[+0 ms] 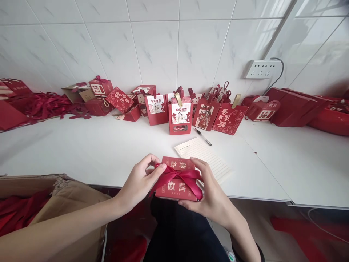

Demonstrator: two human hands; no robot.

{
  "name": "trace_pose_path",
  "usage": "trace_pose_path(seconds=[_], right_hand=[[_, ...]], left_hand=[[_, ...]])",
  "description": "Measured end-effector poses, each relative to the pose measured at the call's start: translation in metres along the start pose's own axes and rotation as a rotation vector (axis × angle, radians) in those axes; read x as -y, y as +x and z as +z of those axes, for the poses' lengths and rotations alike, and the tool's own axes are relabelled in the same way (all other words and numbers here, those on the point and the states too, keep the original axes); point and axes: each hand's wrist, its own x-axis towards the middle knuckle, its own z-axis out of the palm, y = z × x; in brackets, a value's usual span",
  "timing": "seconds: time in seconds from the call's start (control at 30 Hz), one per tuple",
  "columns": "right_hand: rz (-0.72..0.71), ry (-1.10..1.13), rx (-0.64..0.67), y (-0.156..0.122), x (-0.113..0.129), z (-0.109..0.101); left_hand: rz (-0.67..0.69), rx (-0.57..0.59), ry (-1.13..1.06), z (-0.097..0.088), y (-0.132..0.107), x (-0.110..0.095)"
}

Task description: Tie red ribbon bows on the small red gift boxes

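A red gift box (170,193) with gold characters is held at the table's front edge, above my lap. A dark red satin ribbon (188,175) crosses its top and is tied in a bow. My left hand (144,175) pinches the ribbon's loop at the box's left side between thumb and fingers. Wrapped around the box's right side is my right hand (208,189), fingers on the far edge and thumb on the near edge. Just behind the box lie a lined notepad (209,158) and a black pen (203,137).
Several red gift boxes (180,118) line the white table (122,145) along the tiled wall. A ribbon pile (49,105) lies at left, and red boxes (291,109) stand at right. An open cardboard carton (54,218) is at lower left. A power strip (263,69) hangs on the wall.
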Motion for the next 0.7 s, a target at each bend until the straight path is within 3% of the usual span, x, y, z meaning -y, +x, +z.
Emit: trace_pose_path(seconds=[0.1, 0.2, 0.27, 0.33, 0.4, 0.47, 0.63, 0.7], right_hand=[[-0.157, -0.022, -0.247, -0.003, -0.004, 0.009], [-0.265, -0.038, -0.423, -0.003, -0.005, 0.014], [-0.326, -0.030, -0.481, -0.002, -0.004, 0.015], [-0.364, -0.011, -0.511, -0.002, -0.004, 0.016], [-0.372, 0.010, -0.507, -0.002, -0.003, 0.015], [-0.367, 0.032, -0.460, -0.002, -0.001, 0.011], [-0.320, 0.014, -0.181, 0.015, 0.006, -0.014], [-0.309, 0.047, -0.071, 0.033, 0.000, -0.029]], left_hand=[[0.520, -0.085, 0.131, -0.001, -0.002, -0.007], [0.986, -0.015, 0.318, -0.003, -0.008, -0.015], [1.139, 0.045, 0.473, -0.005, -0.012, -0.017], [1.185, 0.050, 0.549, -0.008, -0.013, -0.016], [1.142, -0.001, 0.506, -0.012, -0.010, -0.014], [1.017, -0.021, 0.412, -0.018, -0.004, -0.014], [0.401, 0.357, 0.318, -0.035, 0.011, -0.022], [0.198, 0.353, 0.262, -0.044, 0.014, -0.023]])
